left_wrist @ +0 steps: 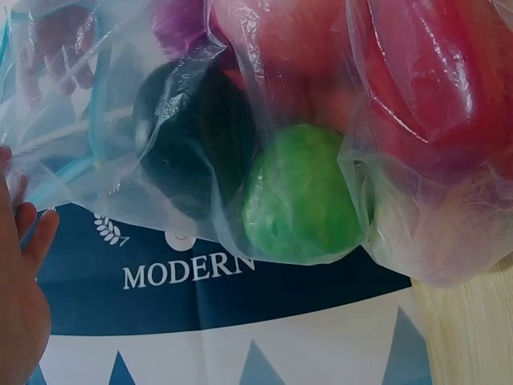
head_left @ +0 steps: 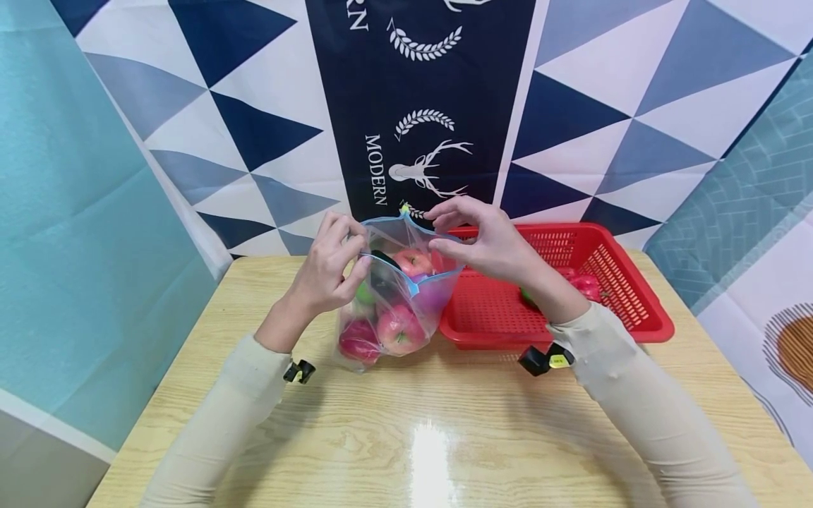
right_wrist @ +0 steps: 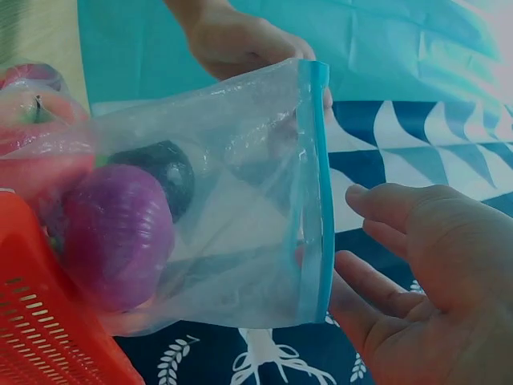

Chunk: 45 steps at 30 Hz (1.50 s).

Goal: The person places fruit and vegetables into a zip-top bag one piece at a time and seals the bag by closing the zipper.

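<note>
A clear zip bag (head_left: 351,358) with a blue zip edge (right_wrist: 327,200) stands on the table, its mouth spread. My left hand (head_left: 332,264) pinches the rim on the left side. Beside the opposite rim is my right hand (head_left: 485,236), its fingers parted, with fingertips close to or touching the zip edge. Through the plastic show a pinkish apple (head_left: 401,329), another apple (head_left: 414,262), a dark red item (head_left: 359,341), a round purple vegetable (right_wrist: 120,237), a green fruit (left_wrist: 304,196) and a dark, smooth piece (left_wrist: 192,136).
Right of the bag, and touching or nearly touching it, a red plastic basket (head_left: 489,340) holds red pepper-like produce (head_left: 584,284) and a green item (head_left: 528,299) partly behind my right forearm. Patterned cloth (head_left: 267,141) hangs behind the wooden table (head_left: 356,437).
</note>
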Tool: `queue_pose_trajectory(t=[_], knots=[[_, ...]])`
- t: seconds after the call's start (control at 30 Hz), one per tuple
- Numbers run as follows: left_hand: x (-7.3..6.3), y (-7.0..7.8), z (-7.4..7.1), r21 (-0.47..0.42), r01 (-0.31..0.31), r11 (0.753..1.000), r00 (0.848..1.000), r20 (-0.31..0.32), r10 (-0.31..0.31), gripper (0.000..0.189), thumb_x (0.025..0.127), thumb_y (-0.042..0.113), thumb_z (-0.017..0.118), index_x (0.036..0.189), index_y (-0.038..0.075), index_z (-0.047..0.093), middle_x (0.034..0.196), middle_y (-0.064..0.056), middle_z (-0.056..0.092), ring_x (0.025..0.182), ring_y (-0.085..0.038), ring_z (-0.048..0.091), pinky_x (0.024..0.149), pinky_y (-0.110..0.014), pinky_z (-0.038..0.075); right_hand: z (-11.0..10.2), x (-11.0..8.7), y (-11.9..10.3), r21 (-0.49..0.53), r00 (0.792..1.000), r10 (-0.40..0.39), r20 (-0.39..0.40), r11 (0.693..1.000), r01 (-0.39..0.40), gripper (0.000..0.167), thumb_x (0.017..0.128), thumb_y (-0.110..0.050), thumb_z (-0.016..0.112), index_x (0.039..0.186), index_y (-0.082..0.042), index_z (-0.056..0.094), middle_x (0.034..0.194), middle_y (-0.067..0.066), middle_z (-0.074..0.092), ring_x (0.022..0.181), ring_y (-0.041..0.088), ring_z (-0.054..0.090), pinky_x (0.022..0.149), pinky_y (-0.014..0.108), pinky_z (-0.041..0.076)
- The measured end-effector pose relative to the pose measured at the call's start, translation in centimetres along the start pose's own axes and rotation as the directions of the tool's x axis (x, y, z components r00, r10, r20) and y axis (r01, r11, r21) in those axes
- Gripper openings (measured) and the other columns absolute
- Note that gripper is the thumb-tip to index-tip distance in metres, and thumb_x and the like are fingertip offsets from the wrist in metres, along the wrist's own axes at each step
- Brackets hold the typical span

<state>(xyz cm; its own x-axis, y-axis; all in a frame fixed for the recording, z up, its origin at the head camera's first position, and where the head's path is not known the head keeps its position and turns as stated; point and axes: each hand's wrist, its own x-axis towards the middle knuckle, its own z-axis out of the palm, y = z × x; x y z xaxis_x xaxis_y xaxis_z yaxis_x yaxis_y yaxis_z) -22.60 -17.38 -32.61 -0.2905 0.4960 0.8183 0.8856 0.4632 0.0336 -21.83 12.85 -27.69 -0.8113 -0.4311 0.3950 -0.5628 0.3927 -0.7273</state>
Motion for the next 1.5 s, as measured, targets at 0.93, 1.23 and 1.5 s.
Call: queue_pose_trajectory(t=[0.93, 1.23, 1.5], knots=[[-0.3, 0.1, -0.1, 0.011, 0.014, 1.0, 1.0, 0.005, -0.014, 0.024, 0.1, 0.014, 0.051, 0.081, 0.004, 0.061, 0.1, -0.02, 0.062, 0.102, -0.038, 0.053, 0.095, -0.055, 0.045, -4.9, 0.5, 5.8, -0.051, 0.959, 0.283, 0.003, 0.958, -0.282, 0.034, 0.103, -0.017, 0.079, 0.134, -0.003, 0.075, 0.131, 0.024, 0.079, 0.091, 0.002, 0.075, 0.08, 0.016, 0.063], [-0.4, 0.2, -0.2, 0.012, 0.03, 0.999, 0.999, 0.017, -0.031, 0.024, 0.1, 0.014, 0.051, 0.081, 0.004, 0.061, 0.101, -0.019, 0.063, 0.103, -0.037, 0.053, 0.095, -0.055, 0.046, -5.7, 0.6, 7.0, -0.198, 0.949, 0.3, 0.095, 0.94, -0.278, 0.035, 0.102, -0.018, 0.081, 0.134, -0.004, 0.076, 0.131, 0.024, 0.08, 0.106, 0.022, 0.077, 0.082, 0.019, 0.06], [-0.4, 0.2, -0.1, 0.006, 0.036, 0.999, 0.999, 0.018, -0.036, 0.023, 0.099, 0.014, 0.051, 0.081, 0.003, 0.061, 0.101, -0.019, 0.063, 0.104, -0.037, 0.053, 0.095, -0.055, 0.046, -6.7, 0.5, 8.2, -0.406, 0.818, 0.426, 0.387, 0.875, -0.263, 0.053, 0.098, -0.02, 0.085, 0.146, -0.004, 0.071, 0.15, 0.026, 0.07, 0.141, 0.049, 0.065, 0.108, 0.061, 0.062]])
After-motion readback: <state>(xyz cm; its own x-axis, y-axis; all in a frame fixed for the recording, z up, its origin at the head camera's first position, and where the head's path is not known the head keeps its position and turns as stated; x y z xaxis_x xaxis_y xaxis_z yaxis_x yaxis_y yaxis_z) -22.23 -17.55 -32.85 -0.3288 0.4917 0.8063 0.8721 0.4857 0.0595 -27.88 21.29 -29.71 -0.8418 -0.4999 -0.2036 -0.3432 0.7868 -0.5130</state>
